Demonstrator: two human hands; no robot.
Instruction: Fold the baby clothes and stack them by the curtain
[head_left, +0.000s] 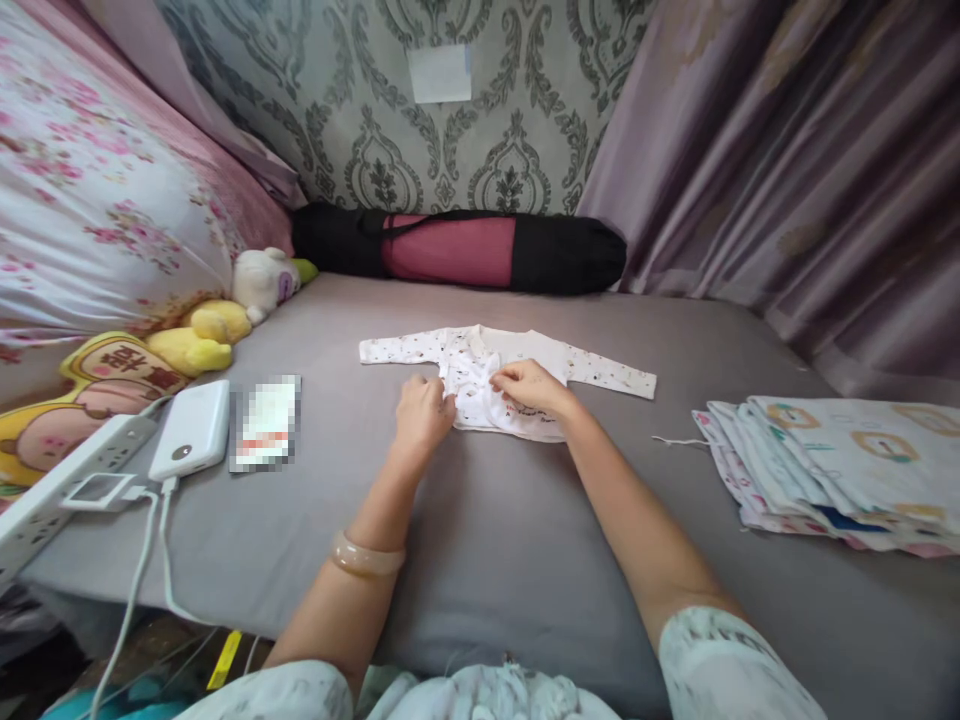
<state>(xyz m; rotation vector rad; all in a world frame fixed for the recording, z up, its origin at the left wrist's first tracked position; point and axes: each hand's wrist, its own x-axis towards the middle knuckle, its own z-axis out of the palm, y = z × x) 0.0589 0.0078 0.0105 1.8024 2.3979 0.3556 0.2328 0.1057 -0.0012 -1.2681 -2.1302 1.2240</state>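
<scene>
A small white baby shirt point(469, 365) with a scattered print lies on the grey bed sheet, its sleeves stretched out to both sides. My left hand point(424, 412) is closed at the shirt's left side edge, fingers curled over the fabric. With thumb and fingers pinched together, my right hand point(531, 386) grips the cloth at the middle of the front, where a white flap or tie bunches up. Red and dark lettering shows on the lower front, beneath my right wrist. The exact bit of fabric between my fingertips is hidden.
Folded printed cloths point(847, 460) are stacked at the right. On the left are a white power bank point(193, 428), a power strip point(82, 470), a blurred card-like object point(266, 424) and plush toys point(214, 322). A black and pink long bag point(450, 248) lies along the wall.
</scene>
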